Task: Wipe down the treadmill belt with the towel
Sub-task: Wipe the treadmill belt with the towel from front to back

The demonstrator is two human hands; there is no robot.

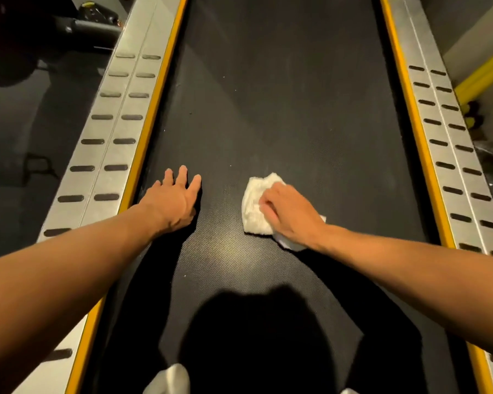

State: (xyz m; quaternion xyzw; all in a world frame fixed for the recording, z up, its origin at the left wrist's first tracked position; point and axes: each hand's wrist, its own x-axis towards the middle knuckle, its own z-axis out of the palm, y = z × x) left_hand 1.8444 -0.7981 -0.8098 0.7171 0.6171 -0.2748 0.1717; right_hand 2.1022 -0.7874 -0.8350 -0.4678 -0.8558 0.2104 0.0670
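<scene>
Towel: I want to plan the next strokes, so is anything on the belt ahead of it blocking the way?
Nothing visible does. The right hand presses the towel on the belt, which lies bare ahead. The left hand rests flat off to the side, near the yellow edge strip.

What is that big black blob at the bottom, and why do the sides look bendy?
Head view: the blob is a shadow on the black textured treadmill belt, probably the person's own; the wide-angle lens splays the silver side rails; light glints between the left hand and the white towel.
</scene>
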